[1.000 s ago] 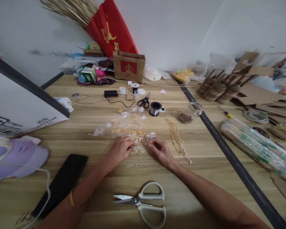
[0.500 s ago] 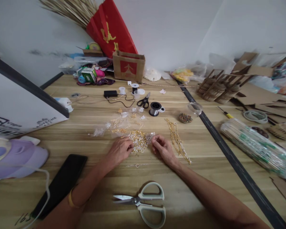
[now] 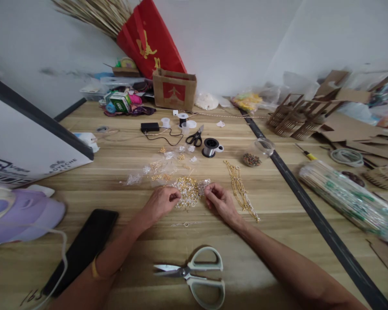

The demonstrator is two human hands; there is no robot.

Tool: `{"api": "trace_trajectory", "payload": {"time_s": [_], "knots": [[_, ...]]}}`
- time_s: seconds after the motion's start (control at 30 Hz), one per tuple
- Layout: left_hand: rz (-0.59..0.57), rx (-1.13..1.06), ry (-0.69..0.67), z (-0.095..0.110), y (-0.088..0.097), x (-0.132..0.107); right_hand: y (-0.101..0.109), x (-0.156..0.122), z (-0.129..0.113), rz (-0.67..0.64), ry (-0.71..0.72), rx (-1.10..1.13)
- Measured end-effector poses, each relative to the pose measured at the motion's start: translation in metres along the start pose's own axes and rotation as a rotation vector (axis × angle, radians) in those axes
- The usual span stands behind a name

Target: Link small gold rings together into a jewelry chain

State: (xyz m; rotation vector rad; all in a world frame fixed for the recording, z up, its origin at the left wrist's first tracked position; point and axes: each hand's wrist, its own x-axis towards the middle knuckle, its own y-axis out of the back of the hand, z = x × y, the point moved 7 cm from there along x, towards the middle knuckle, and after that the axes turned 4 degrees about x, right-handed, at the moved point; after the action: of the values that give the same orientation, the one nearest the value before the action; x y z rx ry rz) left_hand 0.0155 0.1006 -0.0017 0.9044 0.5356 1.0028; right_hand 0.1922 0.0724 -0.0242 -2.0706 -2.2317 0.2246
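Observation:
A heap of small gold and silver findings (image 3: 188, 190) lies on the wooden table (image 3: 116, 181). My left hand (image 3: 161, 202) rests at the heap's left edge, fingers curled in a pinch on something too small to name. At the heap's right edge my right hand (image 3: 220, 201) is also curled, fingertips pinched together by the findings. A short thin chain (image 3: 186, 224) lies on the table just in front of both hands. Gold chains (image 3: 241, 189) stretch out to the right of my right hand.
Grey-handled scissors (image 3: 195, 275) lie near the front edge, a black phone (image 3: 84, 247) to their left. Black scissors (image 3: 195, 137), a wire spool (image 3: 210, 147), a bead jar (image 3: 257, 153) and small clear bags (image 3: 155, 170) sit farther back. A purple cap (image 3: 19, 215) is at left, a stick bundle (image 3: 345, 196) at right.
My right hand has drawn slightly nearer the heap and my left hand has shifted a little, with its fingers curling tighter. Nothing else has moved.

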Motion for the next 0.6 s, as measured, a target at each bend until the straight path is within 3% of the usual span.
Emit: {"api": "trace_trajectory", "payload": {"time_s": [0.4, 0.6], "knots": [[-0.083, -0.110, 0.029, 0.0002, 0.0036, 0.0003, 0.0000, -0.0004, 0.0005, -0.018, 0.000, -0.030], [-0.071, -0.112, 0.023, -0.0010, 0.0033, -0.0001, -0.0009, -0.0005, 0.0001, -0.026, 0.004, -0.039]]}}
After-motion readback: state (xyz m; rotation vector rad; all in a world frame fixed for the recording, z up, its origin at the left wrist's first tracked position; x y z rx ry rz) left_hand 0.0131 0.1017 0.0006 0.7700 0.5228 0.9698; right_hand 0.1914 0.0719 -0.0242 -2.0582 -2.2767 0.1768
